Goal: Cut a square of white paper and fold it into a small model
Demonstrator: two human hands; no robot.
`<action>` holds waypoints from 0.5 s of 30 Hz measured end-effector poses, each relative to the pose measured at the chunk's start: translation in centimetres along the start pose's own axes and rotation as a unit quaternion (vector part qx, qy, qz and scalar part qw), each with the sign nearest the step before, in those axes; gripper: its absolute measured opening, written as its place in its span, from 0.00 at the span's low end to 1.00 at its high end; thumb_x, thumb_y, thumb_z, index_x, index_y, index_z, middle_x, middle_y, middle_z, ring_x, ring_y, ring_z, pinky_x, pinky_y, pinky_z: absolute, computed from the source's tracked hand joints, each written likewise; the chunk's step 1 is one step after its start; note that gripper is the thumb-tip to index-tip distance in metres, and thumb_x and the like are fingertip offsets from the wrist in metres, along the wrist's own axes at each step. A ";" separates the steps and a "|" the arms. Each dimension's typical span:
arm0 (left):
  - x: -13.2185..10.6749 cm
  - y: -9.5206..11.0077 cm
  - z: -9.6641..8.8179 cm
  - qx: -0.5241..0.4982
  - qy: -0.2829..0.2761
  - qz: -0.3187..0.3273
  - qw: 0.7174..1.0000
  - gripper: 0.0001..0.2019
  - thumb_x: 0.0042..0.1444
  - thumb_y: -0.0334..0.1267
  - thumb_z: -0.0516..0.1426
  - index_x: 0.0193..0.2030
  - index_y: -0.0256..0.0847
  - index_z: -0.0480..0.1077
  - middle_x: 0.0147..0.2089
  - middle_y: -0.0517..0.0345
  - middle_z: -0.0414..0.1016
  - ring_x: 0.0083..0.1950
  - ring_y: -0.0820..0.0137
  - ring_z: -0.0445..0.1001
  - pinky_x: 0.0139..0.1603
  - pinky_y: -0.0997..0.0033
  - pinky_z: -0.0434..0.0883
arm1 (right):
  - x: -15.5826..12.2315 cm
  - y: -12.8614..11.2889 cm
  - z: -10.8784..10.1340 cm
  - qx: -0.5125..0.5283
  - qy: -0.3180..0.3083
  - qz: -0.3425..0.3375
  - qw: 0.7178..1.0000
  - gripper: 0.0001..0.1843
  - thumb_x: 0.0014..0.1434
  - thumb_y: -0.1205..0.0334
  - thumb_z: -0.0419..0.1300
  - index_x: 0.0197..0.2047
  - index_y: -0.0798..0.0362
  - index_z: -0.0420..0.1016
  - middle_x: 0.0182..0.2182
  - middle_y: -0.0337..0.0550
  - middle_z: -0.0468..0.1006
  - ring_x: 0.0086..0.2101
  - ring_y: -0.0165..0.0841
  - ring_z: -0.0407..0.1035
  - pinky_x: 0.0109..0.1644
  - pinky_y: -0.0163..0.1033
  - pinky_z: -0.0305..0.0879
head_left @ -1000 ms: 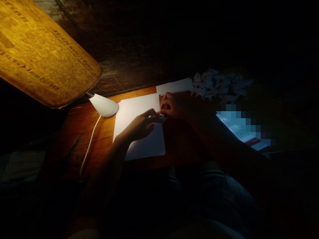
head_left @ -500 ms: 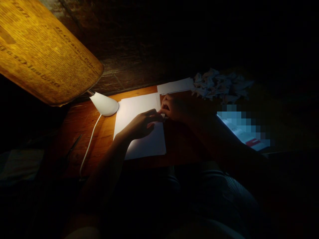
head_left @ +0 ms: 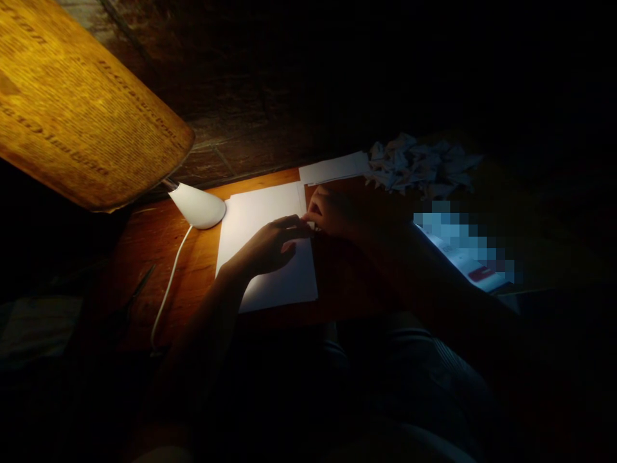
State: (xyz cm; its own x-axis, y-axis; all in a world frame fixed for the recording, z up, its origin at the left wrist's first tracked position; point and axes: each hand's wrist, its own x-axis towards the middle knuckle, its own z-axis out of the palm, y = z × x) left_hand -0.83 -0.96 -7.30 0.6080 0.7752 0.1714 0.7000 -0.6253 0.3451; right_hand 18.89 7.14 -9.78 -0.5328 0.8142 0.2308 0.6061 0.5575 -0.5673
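Note:
My left hand (head_left: pixel 274 245) reaches over a stack of white paper sheets (head_left: pixel 270 196), its fingertips meeting those of my right hand (head_left: pixel 333 212) at the stack's right edge. Between the closed fingers shows a bit of a small piece of white paper (head_left: pixel 312 226); most of it is hidden and its shape cannot be made out. Thumb and bent forefinger of my right hand pinch it, while my left fingers press on it from the other side. Behind my right hand lie white paper strips (head_left: pixel 332 168).
A lamp with a white base (head_left: pixel 200 207) and printed yellowish shade (head_left: pixel 96 109) stands left on the wooden table (head_left: pixel 168 244). Its cord (head_left: pixel 166 299) runs forward past dark scissors (head_left: pixel 139 286). A heap of folded paper pieces (head_left: pixel 419 164) and a lit screen (head_left: pixel 463 251) are at right.
The whole view has shifted slightly left. My hands stay together at the sheets' edge, with only small finger movement; less of the small paper piece shows.

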 end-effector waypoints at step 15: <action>0.2 -0.2 0.9 0.055 -0.006 -0.005 0.998 0.26 0.56 0.24 0.53 0.58 0.49 0.77 0.54 0.50 0.77 0.53 0.57 0.74 0.54 0.51 0.73 | 1.1 0.7 -0.5 0.068 0.004 0.015 0.998 0.13 0.69 0.68 0.51 0.36 0.56 0.76 0.38 0.49 0.78 0.39 0.36 0.70 0.46 0.40 0.61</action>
State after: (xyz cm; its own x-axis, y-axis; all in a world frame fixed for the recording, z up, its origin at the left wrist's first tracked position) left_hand -0.51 -0.73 -8.15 0.6043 0.7810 0.1575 0.7430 -0.6238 0.2426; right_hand 19.04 8.49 -9.53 -0.5109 0.8317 0.2173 0.5355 0.5057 -0.6764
